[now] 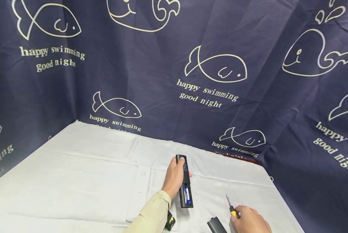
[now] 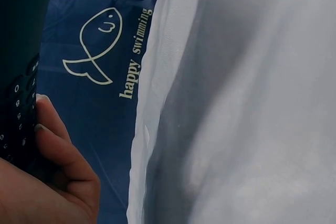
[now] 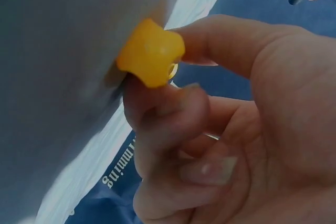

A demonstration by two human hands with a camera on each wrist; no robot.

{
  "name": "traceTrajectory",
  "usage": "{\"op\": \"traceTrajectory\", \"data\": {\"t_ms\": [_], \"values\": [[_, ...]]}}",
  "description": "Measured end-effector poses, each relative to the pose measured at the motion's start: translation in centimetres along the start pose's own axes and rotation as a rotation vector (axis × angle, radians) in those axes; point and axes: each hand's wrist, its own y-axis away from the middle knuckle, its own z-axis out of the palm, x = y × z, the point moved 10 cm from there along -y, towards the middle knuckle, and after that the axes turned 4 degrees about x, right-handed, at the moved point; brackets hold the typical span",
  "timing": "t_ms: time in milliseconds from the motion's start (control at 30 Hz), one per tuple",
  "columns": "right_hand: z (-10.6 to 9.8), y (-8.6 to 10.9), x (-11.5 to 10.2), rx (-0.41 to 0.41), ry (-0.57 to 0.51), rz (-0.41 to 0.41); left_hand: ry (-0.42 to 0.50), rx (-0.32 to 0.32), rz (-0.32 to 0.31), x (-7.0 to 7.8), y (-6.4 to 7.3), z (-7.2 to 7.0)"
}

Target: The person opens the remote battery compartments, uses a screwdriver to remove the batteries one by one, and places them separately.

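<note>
Tabletop enclosure in a curtained corner; whether home or studio cannot be told. Navy fabric hangings [image 1: 156, 74], upper frame and both sides, printed with pale outline fish [image 1: 220, 66], whales [image 1: 305, 55] and "happy swimming good night". Table under white cloth [image 1: 89, 174], lower frame, backed by the hangings.

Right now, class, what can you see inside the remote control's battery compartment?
The remote control holds blue-and-white batteries, apparently two, lying lengthwise in its open compartment. The compartment floor beneath them is covered, so it cannot be seen.
</note>
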Motion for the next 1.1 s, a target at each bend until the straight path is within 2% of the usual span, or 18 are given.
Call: {"op": "traceTrajectory", "data": {"t_ms": [167,533,633,767,1100], "values": [[-0.3,0.4,-0.1,0.017,-0.011,-0.022,0.015,-0.016,-0.009,-0.1,0.1,0.2],[-0.5,0.8,0.1,-0.016,-0.066,0.005,0.021,-0.03,0.002,0.3,0.2,0.2],[-0.5,0.7,0.1,-0.02,-0.085,0.004,0.05,-0.045,0.002,0.3,0.2,0.3],[-0.9,0.8,0.0,0.013,-0.108,-0.013,0.068,-0.057,-0.013,0.1,0.2,0.5],[-2.2,1.8,-1.6,0.108,-0.158,-0.043,0.021,-0.035,-0.015,0.1,0.2,0.4]]}}
